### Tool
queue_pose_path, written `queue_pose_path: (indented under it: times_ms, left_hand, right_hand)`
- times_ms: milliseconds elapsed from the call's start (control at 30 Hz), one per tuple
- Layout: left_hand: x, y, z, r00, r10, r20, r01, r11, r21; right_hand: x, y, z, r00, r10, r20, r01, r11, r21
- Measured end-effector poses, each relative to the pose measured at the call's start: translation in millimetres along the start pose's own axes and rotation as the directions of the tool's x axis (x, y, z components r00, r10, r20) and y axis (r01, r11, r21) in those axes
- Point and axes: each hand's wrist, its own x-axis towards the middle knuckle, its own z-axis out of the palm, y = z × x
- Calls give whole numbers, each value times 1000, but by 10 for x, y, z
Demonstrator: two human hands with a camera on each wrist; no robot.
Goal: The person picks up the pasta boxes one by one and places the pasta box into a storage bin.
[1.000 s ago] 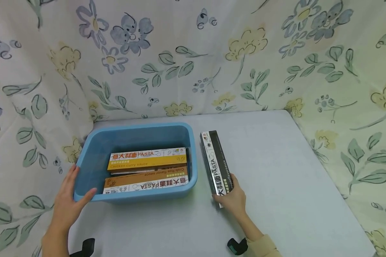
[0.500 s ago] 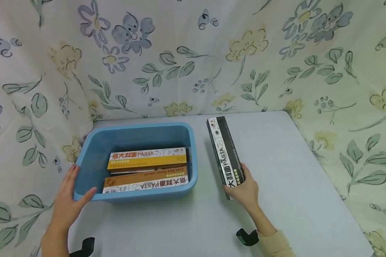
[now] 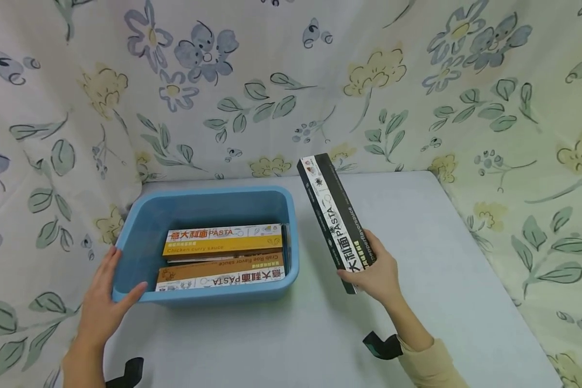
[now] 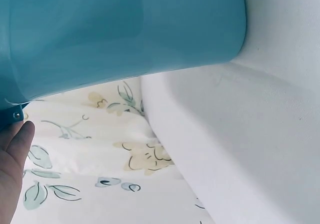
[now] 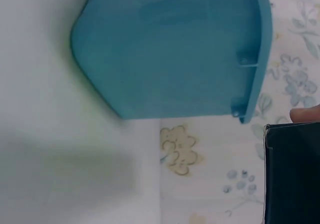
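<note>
My right hand [image 3: 380, 272] grips the near end of a long black-and-white pasta box [image 3: 333, 215], thumb on one side and fingers on the other. The box hangs tilted above the table, to the right of a blue plastic bin [image 3: 213, 296]. In the right wrist view, the box's dark end [image 5: 292, 174] and one fingertip show. My left hand [image 3: 101, 304] rests on the bin's near-left corner, thumb and fingers spread along the rim. Inside the bin lie a yellow chicken curry pasta box [image 3: 223, 245] and an orange crab roe pasta box [image 3: 223, 272].
More boxes are partly hidden beneath and beside these two in the bin. A white table [image 3: 446, 280] carries the bin near its left side. Floral curtains [image 3: 271, 81] hang behind the table and along both sides. Black wrist straps [image 3: 384, 346] are on both arms.
My right hand has lifted the black pasta box off the table, first rightward and away, then its far end swung up and left. The left hand and bin have stayed put.
</note>
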Motion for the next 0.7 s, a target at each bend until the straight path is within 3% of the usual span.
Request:
queue_pose_path:
  times_ms: [400, 567, 700]
  left_hand:
    - [2, -8, 5, 1000, 15, 4, -15, 1000, -5]
    - [-6, 2, 2, 1000, -2, 5, 2, 1000, -2]
    - [-6, 3, -4, 1000, -17, 15, 17, 1000, 5]
  right_hand:
    - [74, -224, -76, 994, 34, 105, -35, 999, 7]
    - [119, -295, -96, 985, -67, 157, 68, 998, 3]
    - [155, -347, -90, 964, -176, 200, 178, 984, 6]
